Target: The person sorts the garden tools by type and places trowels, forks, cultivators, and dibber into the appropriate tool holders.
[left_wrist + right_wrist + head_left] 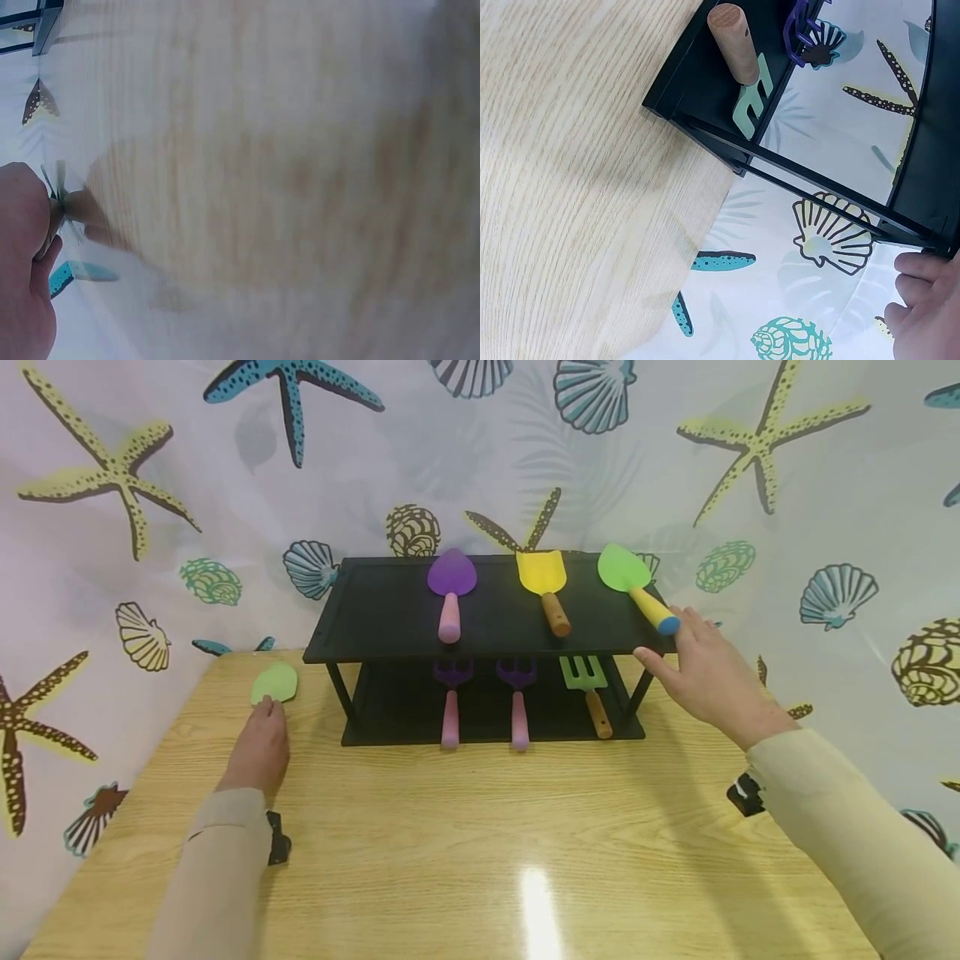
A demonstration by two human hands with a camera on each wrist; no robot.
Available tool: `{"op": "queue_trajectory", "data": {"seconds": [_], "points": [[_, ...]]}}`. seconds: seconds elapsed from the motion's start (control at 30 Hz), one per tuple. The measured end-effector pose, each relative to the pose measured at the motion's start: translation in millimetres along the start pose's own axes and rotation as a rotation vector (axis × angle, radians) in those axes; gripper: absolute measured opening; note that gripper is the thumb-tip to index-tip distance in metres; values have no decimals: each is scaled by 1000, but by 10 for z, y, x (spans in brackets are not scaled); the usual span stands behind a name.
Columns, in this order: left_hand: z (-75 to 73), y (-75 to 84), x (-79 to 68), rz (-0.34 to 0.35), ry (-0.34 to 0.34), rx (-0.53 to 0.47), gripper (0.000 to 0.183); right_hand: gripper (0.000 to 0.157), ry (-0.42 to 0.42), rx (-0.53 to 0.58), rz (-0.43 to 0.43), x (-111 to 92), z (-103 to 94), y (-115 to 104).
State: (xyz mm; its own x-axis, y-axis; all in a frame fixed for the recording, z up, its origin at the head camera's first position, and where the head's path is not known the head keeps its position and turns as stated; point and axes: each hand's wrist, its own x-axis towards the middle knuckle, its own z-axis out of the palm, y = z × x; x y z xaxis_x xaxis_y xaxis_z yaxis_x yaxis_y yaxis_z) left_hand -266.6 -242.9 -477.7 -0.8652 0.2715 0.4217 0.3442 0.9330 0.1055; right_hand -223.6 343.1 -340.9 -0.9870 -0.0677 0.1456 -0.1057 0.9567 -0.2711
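At the left of the head view my left hand (258,747) grips a toy shovel by its handle, which the fingers hide. Its rounded light green blade (274,682) points away from me, low over the table. In the left wrist view the hand (26,255) shows at the edge, the blade seen nearly edge-on. My right hand (708,677) holds the right end of a black two-tier rack (375,610), thumb at the front corner. Close to that thumb lies a green shovel with a yellow handle (652,608). The right wrist view shows curled fingertips (915,285) against the rack's edge.
On the upper shelf also lie a purple shovel (452,575) and a yellow shovel (543,573). Below are two purple forks with pink handles (450,718) and a green fork (597,714). Behind the wooden table (450,843) hangs a shell-patterned cloth (487,460).
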Motion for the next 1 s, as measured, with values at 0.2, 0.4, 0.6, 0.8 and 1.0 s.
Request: {"op": "queue_trajectory", "data": {"seconds": [0.2, 0.4, 0.6, 0.8, 1.0], "points": [[-28, -14, -44, 2, 46, -46, 30, 98, -1, -6, 1, -8, 3, -4], [-39, -54, -78, 44, 48, -20, 32, 97, 3, -9, -7, -14, 4, -8], [-93, -79, -41, 61, 20, -21, 40, 97, 3, -8, -5, -16, 2, -18], [-202, -36, 0, 98, 51, -14, 43, 97, 12, -6, -9, -16, 3, -18], [-326, 23, 31, 113, 86, -4, 47, 98, 16, -19, -10, -12, 4, -21]]}}
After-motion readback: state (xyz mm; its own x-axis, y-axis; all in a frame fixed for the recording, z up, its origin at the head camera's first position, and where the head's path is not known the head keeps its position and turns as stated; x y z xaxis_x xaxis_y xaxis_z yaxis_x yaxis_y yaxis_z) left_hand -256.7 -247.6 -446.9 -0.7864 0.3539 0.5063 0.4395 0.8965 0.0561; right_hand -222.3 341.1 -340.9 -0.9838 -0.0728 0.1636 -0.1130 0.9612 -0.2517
